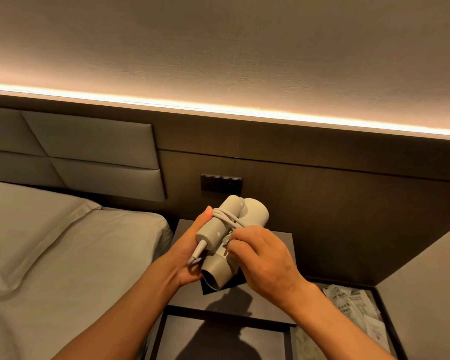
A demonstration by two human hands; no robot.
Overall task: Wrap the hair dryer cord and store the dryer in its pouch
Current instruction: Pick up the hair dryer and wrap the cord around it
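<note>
Head view. Folding hair dryer, pale grey-white matte plastic [227,229]: held in mid-air above the dark grey bedside worktop [278,294], cradled in the left hand [185,253], whose thumb presses its handle from the left; the remaining fingers lie beneath it, hidden. White rubber cord [225,218]: coiled in several turns around handle and barrel, just beyond the right fingertips. Right hand [263,258]: fingers [235,246] curled together, pinching the cord's end against the dryer body. Flat black pouch [235,280]: on the worktop, directly under the dryer. White bed [63,255]: left of both hands.
</note>
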